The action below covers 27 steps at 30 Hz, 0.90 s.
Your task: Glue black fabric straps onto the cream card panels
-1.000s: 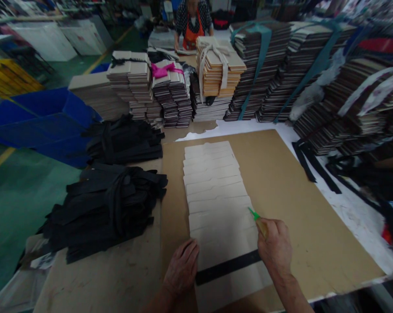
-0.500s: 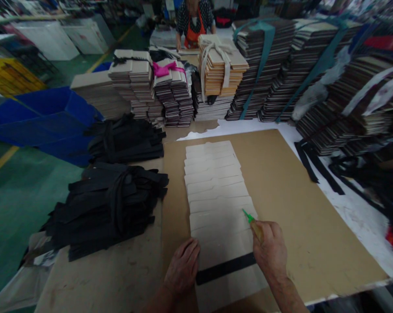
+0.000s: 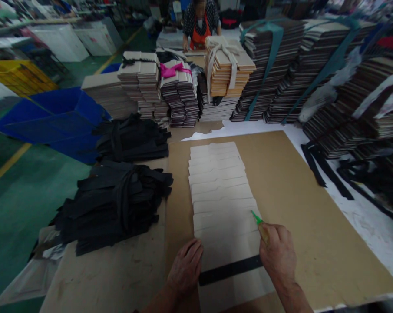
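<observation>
The right grip [image 3: 278, 252] is curled around a green-tipped tool [image 3: 257, 218], its tip angled left and far, over the right side of the pale panels [image 3: 220, 191]; I can't tell whether it touches them. From that grip the overlapping panels lie to the left, their row's long axis running near to far. 1 black strip [image 3: 230, 270] crosses the near part, its right end by the right hand. The left grip [image 3: 186, 265] grasps nothing I can make out, fingers resting at the row's left edge, beside the strip's other end. Beneath lies a brown board [image 3: 290, 208]; 2 dark bundles [image 3: 118, 204] sit left on the tabletop [image 3: 118, 274].
</observation>
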### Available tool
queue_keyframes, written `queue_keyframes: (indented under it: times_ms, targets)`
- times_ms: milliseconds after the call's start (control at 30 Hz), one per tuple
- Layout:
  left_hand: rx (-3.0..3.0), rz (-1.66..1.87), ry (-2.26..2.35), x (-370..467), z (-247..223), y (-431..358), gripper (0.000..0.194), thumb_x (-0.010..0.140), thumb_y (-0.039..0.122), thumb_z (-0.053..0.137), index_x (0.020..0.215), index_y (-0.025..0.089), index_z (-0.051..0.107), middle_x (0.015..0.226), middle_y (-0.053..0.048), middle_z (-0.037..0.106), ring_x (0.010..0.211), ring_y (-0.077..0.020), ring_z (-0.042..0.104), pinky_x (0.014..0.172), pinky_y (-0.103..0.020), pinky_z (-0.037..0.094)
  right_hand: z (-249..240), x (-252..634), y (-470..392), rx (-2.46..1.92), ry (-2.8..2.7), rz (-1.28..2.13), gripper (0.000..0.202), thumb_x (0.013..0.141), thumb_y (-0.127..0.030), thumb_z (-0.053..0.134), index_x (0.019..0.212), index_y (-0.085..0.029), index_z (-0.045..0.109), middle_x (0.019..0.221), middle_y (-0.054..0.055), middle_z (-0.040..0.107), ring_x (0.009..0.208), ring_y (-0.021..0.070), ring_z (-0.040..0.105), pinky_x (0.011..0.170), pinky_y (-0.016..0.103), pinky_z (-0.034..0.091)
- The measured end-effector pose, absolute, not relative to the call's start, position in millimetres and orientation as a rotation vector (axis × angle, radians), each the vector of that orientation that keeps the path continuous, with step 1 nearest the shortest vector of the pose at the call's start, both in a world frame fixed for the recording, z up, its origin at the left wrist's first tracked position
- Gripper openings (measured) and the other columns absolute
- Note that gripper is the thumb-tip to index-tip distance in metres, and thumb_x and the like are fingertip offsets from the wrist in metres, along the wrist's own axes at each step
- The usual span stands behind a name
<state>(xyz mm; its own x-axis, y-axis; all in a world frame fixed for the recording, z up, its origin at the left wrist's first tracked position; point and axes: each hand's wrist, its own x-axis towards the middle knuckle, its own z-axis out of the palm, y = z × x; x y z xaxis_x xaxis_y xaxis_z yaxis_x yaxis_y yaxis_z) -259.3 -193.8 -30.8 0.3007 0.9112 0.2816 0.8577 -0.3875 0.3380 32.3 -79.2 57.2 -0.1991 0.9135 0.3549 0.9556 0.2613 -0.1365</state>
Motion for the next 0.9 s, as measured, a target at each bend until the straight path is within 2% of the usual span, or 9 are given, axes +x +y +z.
queue_keyframes:
  times_ms: [133, 300, 367, 467, 567, 700, 900]
  targets:
    - [2.43, 0.652, 1.659, -259, -30, -193, 0.035, 0.092, 0.013, 0.043, 0.122, 0.011, 0.062, 0.125, -0.012, 0.064, 0.121, -0.0249, 0.055, 0.098, -0.039, 0.054, 64, 29, -79, -1.657, -2.304, -0.107, 0.033, 0.078, -0.008, 0.054, 0.108, -0.021, 0.055, 0.098, 0.009, 0.059, 0.089, 0.0274, 0.052, 0.075, 0.04, 0.05]
    - [2.405, 0.684, 1.674, -258, -30, -194, 0.035, 0.092, 0.015, 0.042, 0.122, 0.011, 0.062, 0.126, -0.011, 0.064, 0.121, -0.0254, 0.054, 0.098, -0.04, 0.054, 77, 29, -83, -1.833, -2.259, -0.039, 0.052, 0.075, -0.009, 0.055, 0.126, -0.013, 0.043, 0.12, 0.017, 0.052, 0.105, 0.0299, 0.054, 0.082, 0.041, 0.053]
    - [2.394, 0.69, 1.677, -258, -31, -194, 0.036, 0.093, 0.016, 0.042, 0.122, 0.011, 0.062, 0.125, -0.011, 0.065, 0.121, -0.0253, 0.054, 0.099, -0.039, 0.054, 81, 31, -83, -1.897, -2.302, -0.021, 0.047, 0.075, -0.007, 0.055, 0.12, -0.015, 0.046, 0.12, 0.016, 0.052, 0.102, 0.0298, 0.054, 0.08, 0.04, 0.054]
    - [2.376, 0.682, 1.685, -257, -31, -195, 0.035, 0.093, 0.016, 0.042, 0.121, 0.012, 0.063, 0.126, -0.01, 0.064, 0.121, -0.0255, 0.053, 0.1, -0.04, 0.053, 84, 36, -81, -1.881, -2.409, -0.051, 0.035, 0.077, -0.006, 0.055, 0.111, -0.018, 0.051, 0.11, 0.013, 0.055, 0.093, 0.0301, 0.054, 0.078, 0.044, 0.054]
    - [2.368, 0.673, 1.687, -257, -31, -195, 0.035, 0.093, 0.015, 0.042, 0.121, 0.012, 0.063, 0.128, -0.011, 0.063, 0.122, -0.0261, 0.053, 0.1, -0.041, 0.053, 84, 43, -78, -1.831, -2.449, -0.015, 0.034, 0.079, -0.006, 0.052, 0.111, -0.018, 0.053, 0.106, 0.012, 0.056, 0.089, 0.0294, 0.054, 0.08, 0.047, 0.055]
    - [2.377, 0.667, 1.666, -258, -32, -195, 0.036, 0.092, 0.014, 0.043, 0.123, 0.011, 0.062, 0.127, -0.012, 0.063, 0.122, -0.0262, 0.052, 0.099, -0.041, 0.053, 81, 49, -77, -1.886, -2.374, 0.117, 0.035, 0.082, -0.007, 0.047, 0.114, -0.022, 0.054, 0.112, 0.011, 0.055, 0.084, 0.0254, 0.058, 0.074, 0.042, 0.057]
    - [2.36, 0.693, 1.681, -256, -29, -194, 0.036, 0.091, 0.014, 0.043, 0.122, 0.012, 0.062, 0.125, -0.011, 0.064, 0.122, -0.025, 0.053, 0.099, -0.04, 0.053, 78, 61, -74, -1.771, -2.337, 0.093, 0.035, 0.081, -0.008, 0.048, 0.112, -0.023, 0.055, 0.115, 0.009, 0.058, 0.095, 0.0257, 0.059, 0.084, 0.042, 0.054]
